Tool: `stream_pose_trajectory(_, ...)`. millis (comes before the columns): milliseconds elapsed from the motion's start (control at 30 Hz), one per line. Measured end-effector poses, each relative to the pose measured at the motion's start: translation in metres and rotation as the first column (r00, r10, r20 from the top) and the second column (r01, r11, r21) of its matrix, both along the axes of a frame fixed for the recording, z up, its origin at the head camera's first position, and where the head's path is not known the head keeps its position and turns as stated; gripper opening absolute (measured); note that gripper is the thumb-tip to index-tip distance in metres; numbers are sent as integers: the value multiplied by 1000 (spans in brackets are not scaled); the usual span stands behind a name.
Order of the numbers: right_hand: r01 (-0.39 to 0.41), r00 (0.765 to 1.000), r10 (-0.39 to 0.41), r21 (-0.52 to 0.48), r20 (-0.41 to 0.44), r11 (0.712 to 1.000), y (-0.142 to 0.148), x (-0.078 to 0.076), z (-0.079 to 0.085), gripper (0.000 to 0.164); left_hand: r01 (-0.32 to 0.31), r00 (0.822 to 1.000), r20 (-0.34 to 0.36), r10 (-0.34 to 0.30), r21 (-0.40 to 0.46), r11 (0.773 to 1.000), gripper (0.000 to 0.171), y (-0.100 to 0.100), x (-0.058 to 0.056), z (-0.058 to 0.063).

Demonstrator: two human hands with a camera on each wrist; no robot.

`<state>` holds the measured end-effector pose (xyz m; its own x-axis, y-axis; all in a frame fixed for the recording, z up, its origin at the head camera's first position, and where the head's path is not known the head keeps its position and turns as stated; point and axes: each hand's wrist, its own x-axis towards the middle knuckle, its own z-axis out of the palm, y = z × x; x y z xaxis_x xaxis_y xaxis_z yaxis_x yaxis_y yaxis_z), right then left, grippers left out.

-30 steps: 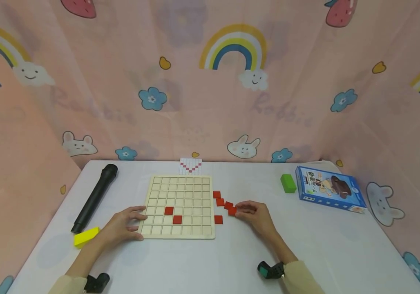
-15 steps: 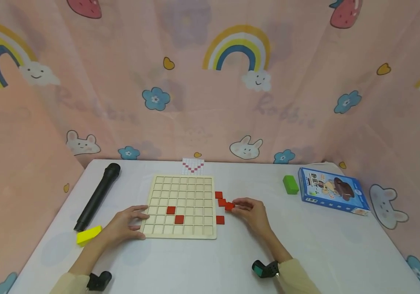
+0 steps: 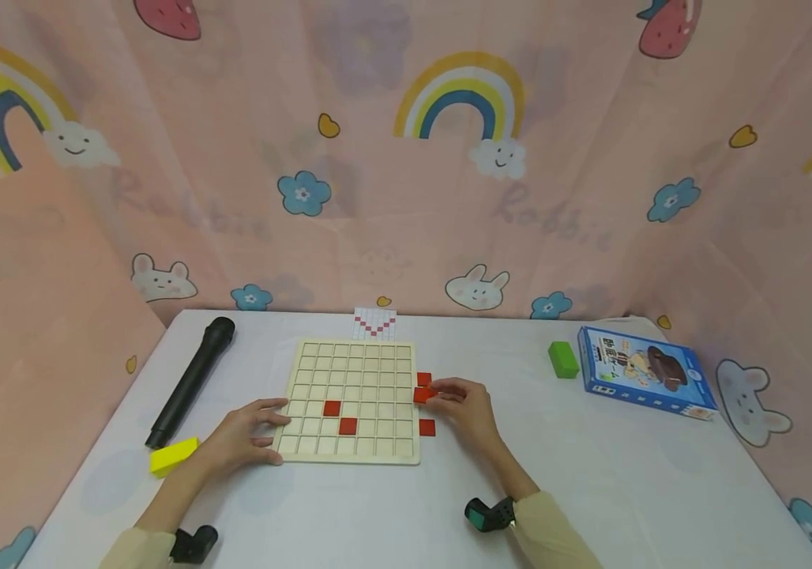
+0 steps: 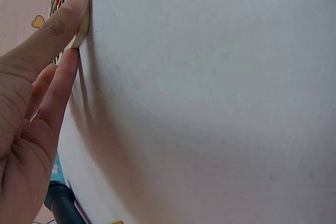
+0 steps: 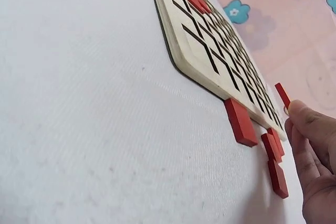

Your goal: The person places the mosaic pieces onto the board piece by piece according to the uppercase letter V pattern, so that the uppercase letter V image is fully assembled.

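A pale wooden grid board (image 3: 377, 371) lies flat on the white table, with one red tile (image 3: 332, 408) and another red tile (image 3: 347, 427) in its squares. At the board's left edge and near left corner rest the fairly straight thumb and fingers of my left hand (image 3: 235, 437). Between thumb and fingertips my right hand (image 3: 470, 411) pinches a red square tile (image 5: 282, 96), raised beside the board's right edge. Several loose red tiles lie along that edge, such as a tile (image 5: 241, 123) against the board and another tile (image 5: 277, 179) farther off.
A small card (image 3: 374, 324) with a red V-shaped pattern stands behind the board. To the left are a black cylinder (image 3: 191, 383) and a yellow block (image 3: 174, 457). A green block (image 3: 563, 360) and a blue box (image 3: 646, 371) are at the right.
My right hand has picked up a red tile from the outer end of the loose group and moved left with it toward the board. The left hand has stayed on the board's edge.
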<state>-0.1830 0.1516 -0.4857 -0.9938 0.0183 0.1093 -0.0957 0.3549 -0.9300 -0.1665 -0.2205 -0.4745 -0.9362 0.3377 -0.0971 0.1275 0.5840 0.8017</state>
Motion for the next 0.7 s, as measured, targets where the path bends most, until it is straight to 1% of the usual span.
stream_pose_trajectory(67, -5, 1000, 5, -18, 13, 1000, -6, -1, 1, 26, -11, 1000, 8, 11, 5, 1000, 59, 0, 0, -1)
stream_pose_trajectory(233, -23, 999, 24, -42, 23, 999, -20, -3, 4, 24, -9, 1000, 17, 9, 15, 1000, 59, 0, 1, 0)
stream_pose_trajectory(433, -65, 998, 64, -59, -23, 996, -37, -6, 5, 23, -24, 999, 35, 23, 25, 999, 59, 0, 2, 2)
stream_pose_trajectory(600, -92, 994, 88, -61, -64, 994, -50, -10, 5, 23, -20, 999, 28, 20, 20, 1000, 58, 1, 2, 3)
stream_pose_trajectory(700, -107, 992, 102, -68, -75, 992, -58, -13, 6, 24, -18, 1000, 25, 17, 19, 1000, 57, 1, 2, 3)
